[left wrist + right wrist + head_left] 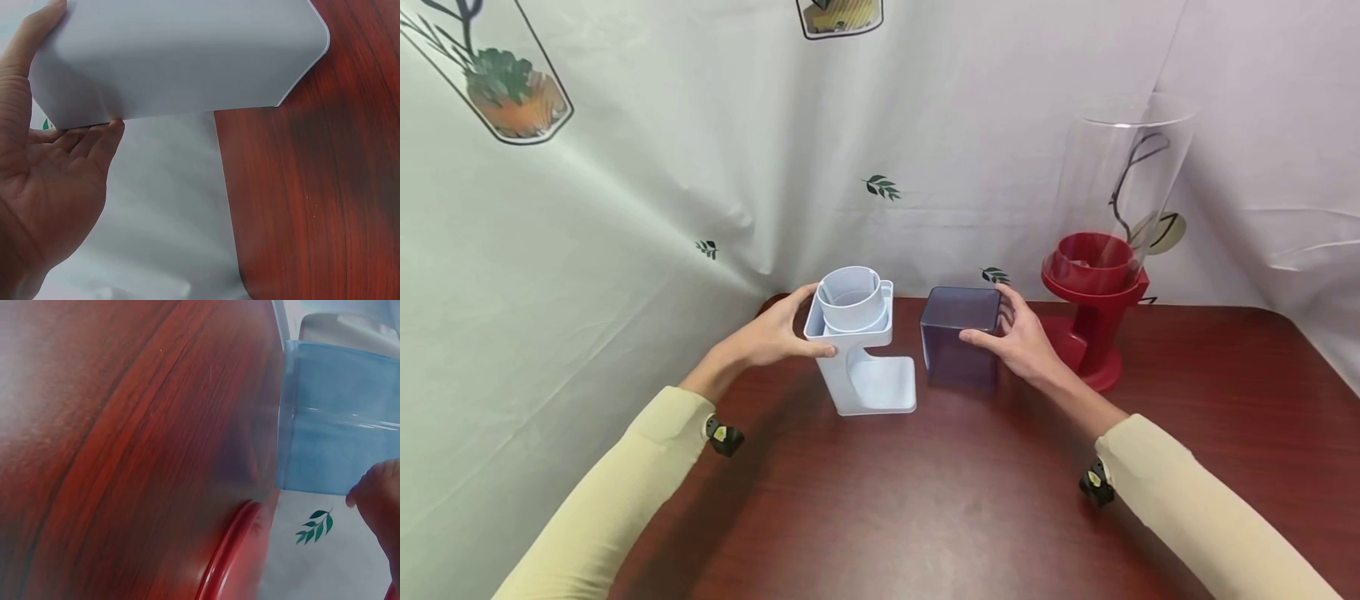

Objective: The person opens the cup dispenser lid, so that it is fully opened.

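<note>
Left hand (771, 335) curled round the top of the white stand (861, 350), thumb in front, fingers hidden behind. Right hand (1021, 337) cupping the blue box (960, 343), thumb on the near face, fingers at the right side. Both standing mid-table (925, 500), box just right of stand. Red base (1093, 325) partly hidden behind the right hand.

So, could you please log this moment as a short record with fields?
surface: dark red wooden table
left hand: grips white stand
right hand: holds tinted blue box
box position: upright, right of the stand
behind right hand: red dispenser base carrying clear cylinder
backdrop: leaf-print cloth
</note>
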A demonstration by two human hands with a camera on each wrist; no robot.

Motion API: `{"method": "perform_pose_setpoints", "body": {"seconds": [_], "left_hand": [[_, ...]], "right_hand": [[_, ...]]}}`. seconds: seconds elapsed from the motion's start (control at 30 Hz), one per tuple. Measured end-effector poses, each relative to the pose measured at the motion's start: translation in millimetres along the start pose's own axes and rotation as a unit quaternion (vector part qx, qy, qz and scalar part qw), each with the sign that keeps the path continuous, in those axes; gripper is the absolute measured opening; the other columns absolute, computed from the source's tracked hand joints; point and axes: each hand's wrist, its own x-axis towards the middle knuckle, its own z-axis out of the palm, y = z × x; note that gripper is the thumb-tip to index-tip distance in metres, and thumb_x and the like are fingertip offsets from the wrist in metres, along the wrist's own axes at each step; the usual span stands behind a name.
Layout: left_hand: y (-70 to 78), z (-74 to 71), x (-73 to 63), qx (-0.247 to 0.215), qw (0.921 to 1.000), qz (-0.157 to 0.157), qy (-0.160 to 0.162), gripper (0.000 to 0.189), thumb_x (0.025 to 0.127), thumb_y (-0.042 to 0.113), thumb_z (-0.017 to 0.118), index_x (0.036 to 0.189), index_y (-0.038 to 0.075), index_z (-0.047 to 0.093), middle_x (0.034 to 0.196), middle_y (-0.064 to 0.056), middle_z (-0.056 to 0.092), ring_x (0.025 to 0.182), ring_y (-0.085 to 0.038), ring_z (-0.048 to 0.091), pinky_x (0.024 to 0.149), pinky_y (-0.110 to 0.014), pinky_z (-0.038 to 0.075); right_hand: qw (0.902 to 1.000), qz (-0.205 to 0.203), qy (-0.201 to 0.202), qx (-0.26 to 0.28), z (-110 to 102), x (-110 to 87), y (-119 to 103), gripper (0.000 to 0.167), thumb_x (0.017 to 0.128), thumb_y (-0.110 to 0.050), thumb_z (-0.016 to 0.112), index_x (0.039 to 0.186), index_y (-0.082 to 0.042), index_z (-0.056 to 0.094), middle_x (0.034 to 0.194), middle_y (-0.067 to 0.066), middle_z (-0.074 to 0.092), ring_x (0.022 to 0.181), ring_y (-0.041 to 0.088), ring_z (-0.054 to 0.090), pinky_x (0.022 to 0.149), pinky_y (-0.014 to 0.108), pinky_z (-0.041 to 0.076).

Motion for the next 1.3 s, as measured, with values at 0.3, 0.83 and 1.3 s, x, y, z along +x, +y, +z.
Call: {"method": "perform_pose_setpoints", "body": {"seconds": [0.3, 0.83, 1.3], "left_hand": [[-3.2, -4.3, -3.6, -0.028, 0.9996, -0.001, -0.01, 0.097, 0.082, 0.016, 0.093, 0.161, 0.008, 0.037, 0.14, -0.01, 0.061, 0.126, -0.026, 0.056, 0.115, -0.051, 0.04], [-15.2, -7.1, -7.1, -0.106, 0.9941, -0.015, -0.015, 0.096, 0.086, 0.01, 0.088, 0.165, 0.018, 0.033, 0.144, -0.009, 0.057, 0.13, -0.027, 0.056, 0.108, -0.036, 0.05], [-24.3, -14.9, -4.8, -0.13, 0.991, -0.02, -0.026, 0.091, 0.089, 0.007, 0.084, 0.164, 0.018, 0.033, 0.144, -0.011, 0.056, 0.131, -0.029, 0.054, 0.108, -0.036, 0.049]], "right_hand": [[0.9997, 0.01, -0.018, 0.008, 3, 8.6, 4, 0.11, 0.089, -0.006, 0.087, 0.168, 0.001, 0.01, 0.17, 0.023, 0.028, 0.16, 0.029, 0.024, 0.126, 0.044, 0.023], [0.9964, 0.044, -0.048, -0.054, 2, 23.6, 0, 0.111, 0.096, -0.016, 0.082, 0.17, -0.003, 0.0, 0.175, 0.019, 0.014, 0.161, 0.027, 0.017, 0.126, 0.044, 0.023], [0.9908, 0.045, -0.047, -0.119, 0, 37.6, 3, 0.107, 0.099, -0.024, 0.079, 0.168, 0.002, 0.002, 0.172, 0.023, 0.022, 0.158, 0.034, 0.027, 0.126, 0.045, 0.025]]}}
